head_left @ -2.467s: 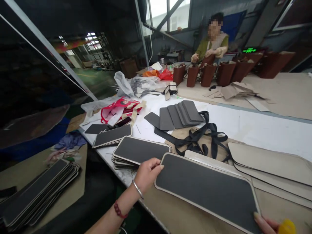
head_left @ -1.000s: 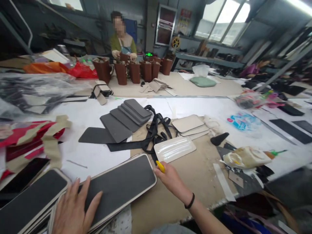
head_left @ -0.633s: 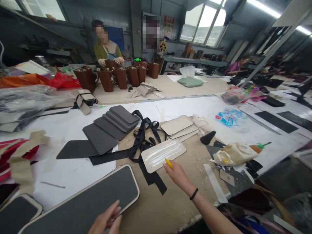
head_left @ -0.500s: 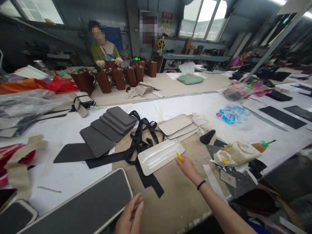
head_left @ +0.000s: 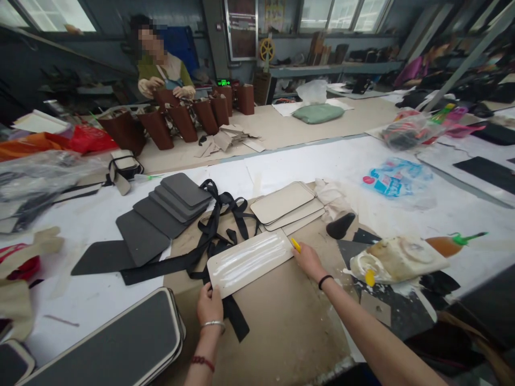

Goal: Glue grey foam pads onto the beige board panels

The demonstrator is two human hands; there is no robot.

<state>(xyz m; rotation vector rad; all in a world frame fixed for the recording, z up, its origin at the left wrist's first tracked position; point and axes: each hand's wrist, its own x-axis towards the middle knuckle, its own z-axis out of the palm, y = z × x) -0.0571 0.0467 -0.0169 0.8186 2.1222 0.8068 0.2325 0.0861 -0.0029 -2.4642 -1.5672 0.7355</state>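
Beige, white-streaked rectangular panel (head_left: 250, 262) is probably handling stiff and light (grip unstreaked edges); left hand (head_left: 210, 304) is pinching its corner, right hand (head_left: 309, 261) clasping a slim yellow stick (head_left: 296, 245).

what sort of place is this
Looks like a workshop, perhaps for bags: tapered brown leather-look cases, a fan of rounded dark-grey panels, and a flat cream panel with shiny streaks.

Cream panel (head_left: 251, 262) is streaked w/ white; held item (head_left: 296, 245) is coloured yel.; near-L dk grey panel (head_left: 116, 343) is cream-edged; far-L bags (head_left: 183, 124) are seen brn; R plastic bag (head_left: 388, 183) is printed blue/red.
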